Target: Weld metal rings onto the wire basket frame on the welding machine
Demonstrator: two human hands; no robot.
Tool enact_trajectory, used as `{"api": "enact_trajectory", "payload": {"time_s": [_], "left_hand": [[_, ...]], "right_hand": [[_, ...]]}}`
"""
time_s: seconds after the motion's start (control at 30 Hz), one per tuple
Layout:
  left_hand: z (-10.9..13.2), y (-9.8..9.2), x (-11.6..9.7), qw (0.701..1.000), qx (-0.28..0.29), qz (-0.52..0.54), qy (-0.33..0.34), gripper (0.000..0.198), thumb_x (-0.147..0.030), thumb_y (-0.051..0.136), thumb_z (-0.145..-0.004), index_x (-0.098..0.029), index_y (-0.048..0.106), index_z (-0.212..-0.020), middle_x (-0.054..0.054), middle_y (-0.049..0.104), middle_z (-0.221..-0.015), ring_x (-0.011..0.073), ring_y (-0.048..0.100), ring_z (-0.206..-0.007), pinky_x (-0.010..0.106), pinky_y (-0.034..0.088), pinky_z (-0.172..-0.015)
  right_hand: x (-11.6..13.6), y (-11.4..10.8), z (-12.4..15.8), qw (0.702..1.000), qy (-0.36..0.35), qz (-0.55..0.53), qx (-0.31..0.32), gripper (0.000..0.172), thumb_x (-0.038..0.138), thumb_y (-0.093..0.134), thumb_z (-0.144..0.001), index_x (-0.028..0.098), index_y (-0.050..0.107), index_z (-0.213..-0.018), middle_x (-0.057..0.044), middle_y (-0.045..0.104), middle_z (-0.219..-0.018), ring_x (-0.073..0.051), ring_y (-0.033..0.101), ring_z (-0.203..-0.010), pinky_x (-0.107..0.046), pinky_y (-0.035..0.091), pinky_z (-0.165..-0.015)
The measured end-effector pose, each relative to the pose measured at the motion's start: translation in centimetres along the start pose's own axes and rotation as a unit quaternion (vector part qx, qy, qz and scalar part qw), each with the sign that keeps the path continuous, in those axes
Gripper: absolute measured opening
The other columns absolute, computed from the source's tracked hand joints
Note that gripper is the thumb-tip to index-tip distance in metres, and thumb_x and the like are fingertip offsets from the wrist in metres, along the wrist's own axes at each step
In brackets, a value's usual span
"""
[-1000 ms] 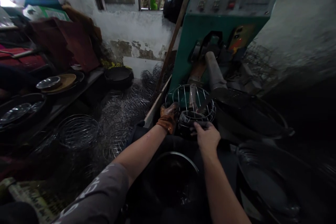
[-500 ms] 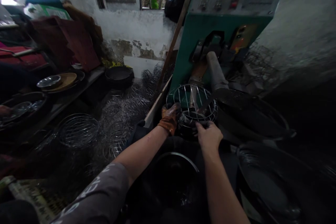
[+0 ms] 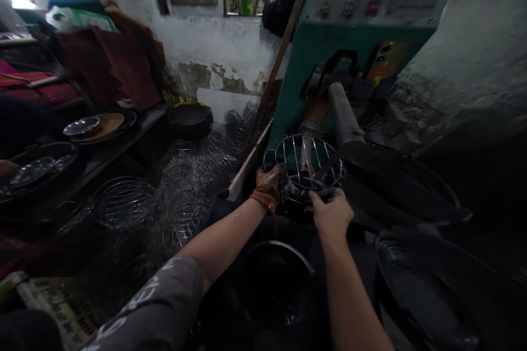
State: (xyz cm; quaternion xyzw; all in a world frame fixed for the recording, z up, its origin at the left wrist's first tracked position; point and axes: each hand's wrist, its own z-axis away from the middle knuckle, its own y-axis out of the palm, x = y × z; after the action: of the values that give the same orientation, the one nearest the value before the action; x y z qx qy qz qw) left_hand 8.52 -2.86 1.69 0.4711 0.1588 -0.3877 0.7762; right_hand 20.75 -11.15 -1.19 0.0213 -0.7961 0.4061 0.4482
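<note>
A round wire basket point(image 3: 305, 160) sits tilted at the front of a green machine point(image 3: 346, 52), slipped over the machine's lower metal arm. My left hand point(image 3: 268, 186), in an orange-brown glove, grips the basket's left rim. My bare right hand point(image 3: 331, 213) holds the near rim on the right side. A grey cylindrical arm point(image 3: 342, 115) of the machine reaches out just above the basket's right edge.
Several finished wire baskets point(image 3: 125, 203) and loose wire rings lie piled on the floor to the left. A dark bowl point(image 3: 190, 116) stands by the wall. Trays with metal dishes point(image 3: 88, 127) sit on a left bench. Large black round pans point(image 3: 415, 285) lie right and below.
Both hands have kept hold of the basket; my right hand has shifted slightly right along the rim. The view has drifted a little to the left.
</note>
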Motion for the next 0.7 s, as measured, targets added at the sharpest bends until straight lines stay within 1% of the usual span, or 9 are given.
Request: {"api": "enact_trajectory", "payload": {"time_s": [0.13, 0.2, 0.27, 0.33, 0.43, 0.53, 0.63, 0.7], "left_hand": [[-1.1, -0.4, 0.4, 1.000, 0.011, -0.020, 0.022, 0.020, -0.007, 0.070, -0.092, -0.019, 0.056, -0.099, -0.002, 0.061, -0.077, 0.0121, 0.059, -0.060, 0.028, 0.049, -0.064], [-1.9, -0.6, 0.8, 0.999, 0.012, -0.019, 0.029, 0.018, -0.007, 0.071, -0.090, -0.018, 0.058, -0.096, -0.001, 0.061, -0.077, 0.0127, 0.058, -0.061, 0.029, 0.050, -0.066], [-2.7, -0.8, 1.1, 1.000, 0.010, -0.013, 0.025, 0.019, -0.010, 0.074, -0.088, -0.018, 0.060, -0.097, 0.001, 0.063, -0.080, 0.0136, 0.060, -0.063, 0.030, 0.051, -0.069], [-3.3, -1.0, 1.4, 1.000, 0.004, 0.001, 0.024, 0.023, -0.011, 0.077, -0.085, -0.019, 0.061, -0.100, 0.000, 0.064, -0.080, 0.0142, 0.061, -0.065, 0.031, 0.053, -0.071], [-3.7, -1.0, 1.4, 0.999, 0.018, 0.024, 0.024, 0.029, -0.011, 0.077, -0.082, -0.021, 0.061, -0.105, 0.000, 0.065, -0.082, 0.0145, 0.064, -0.068, 0.030, 0.054, -0.072], [-3.7, -0.7, 1.3, 0.999, 0.044, 0.024, 0.011, 0.028, -0.012, 0.077, -0.079, -0.020, 0.060, -0.100, -0.001, 0.064, -0.078, 0.0134, 0.062, -0.065, 0.028, 0.051, -0.066], [-4.0, -0.3, 1.3, 0.999, 0.030, 0.016, 0.017, 0.030, -0.013, 0.081, -0.076, -0.020, 0.059, -0.095, -0.002, 0.062, -0.072, 0.0123, 0.059, -0.060, 0.027, 0.048, -0.062], [-4.4, -0.2, 1.5, 0.999, 0.023, 0.008, 0.034, 0.032, -0.014, 0.084, -0.074, -0.019, 0.060, -0.094, -0.002, 0.063, -0.074, 0.0117, 0.059, -0.059, 0.027, 0.048, -0.062]], "right_hand": [[-0.5, 0.2, -0.3, 0.999, -0.030, -0.014, 0.001, 0.036, 0.065, 0.054, -0.073, 0.031, 0.046, -0.076, -0.010, 0.069, -0.071, -0.034, 0.067, -0.074, -0.043, 0.051, -0.073], [-0.6, 0.3, -0.5, 0.999, -0.040, -0.020, 0.008, 0.039, 0.069, 0.054, -0.073, 0.031, 0.045, -0.075, -0.009, 0.068, -0.070, -0.033, 0.066, -0.071, -0.043, 0.051, -0.072], [-0.6, 0.3, -0.7, 0.999, -0.045, -0.023, 0.015, 0.040, 0.070, 0.053, -0.072, 0.031, 0.045, -0.075, -0.008, 0.066, -0.069, -0.032, 0.064, -0.069, -0.042, 0.050, -0.071], [-0.6, 0.3, -1.0, 0.998, -0.052, -0.026, 0.022, 0.040, 0.070, 0.053, -0.072, 0.031, 0.045, -0.076, -0.007, 0.066, -0.069, -0.032, 0.064, -0.069, -0.042, 0.050, -0.071], [-0.6, 0.4, -1.5, 0.997, -0.058, -0.027, 0.033, 0.038, 0.067, 0.054, -0.070, 0.031, 0.044, -0.079, -0.008, 0.066, -0.072, -0.033, 0.065, -0.072, -0.042, 0.050, -0.072], [-0.8, 0.5, -2.2, 0.997, -0.060, -0.022, 0.038, 0.037, 0.064, 0.055, -0.067, 0.031, 0.045, -0.079, -0.009, 0.066, -0.074, -0.033, 0.065, -0.074, -0.042, 0.050, -0.072], [-1.4, 0.8, -2.9, 0.996, -0.075, -0.016, 0.037, 0.035, 0.063, 0.056, -0.068, 0.031, 0.047, -0.077, -0.008, 0.067, -0.072, -0.032, 0.065, -0.073, -0.041, 0.050, -0.070], [-1.9, 1.1, -3.3, 0.995, -0.090, -0.007, 0.034, 0.034, 0.062, 0.058, -0.070, 0.030, 0.049, -0.077, -0.007, 0.067, -0.070, -0.032, 0.064, -0.071, -0.040, 0.050, -0.069]]}}
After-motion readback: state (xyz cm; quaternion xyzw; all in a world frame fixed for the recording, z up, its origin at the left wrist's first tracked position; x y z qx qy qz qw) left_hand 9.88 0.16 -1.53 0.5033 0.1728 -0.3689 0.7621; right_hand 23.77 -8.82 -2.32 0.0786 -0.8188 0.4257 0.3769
